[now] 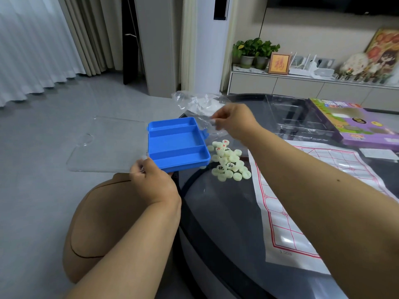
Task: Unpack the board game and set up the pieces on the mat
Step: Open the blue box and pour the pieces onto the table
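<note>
While the case hung open off the table edge: I judged the step in hand was clearing the packaging away so the pieces could go onto the mat.
Left grip: my left hand (151, 182) pinched the near corner of the blue tray (178, 145), where its clear lid (105, 145) hinged out over the floor; all three compartments were empty.
Right grip: my right hand (234, 121) pinched the crumpled plastic bag (194, 104) between thumb and fingertips, above the far edge of the table (216, 212).
Pieces: the pale round pieces (228, 162) lay in a loose heap on the glass just beside the tray, some face up, many face down, none yet on the mat.
Mat: the white mat with red grid (302, 190) lay flat, near the heap on its right.
Doing it well: I thought the bag and tray should go well clear, towards the purple box (354, 124), lifted rather than dragged so nothing swept the heap off the rim.
Risk: the tray overhung the edge, so my pinch carried it.
</note>
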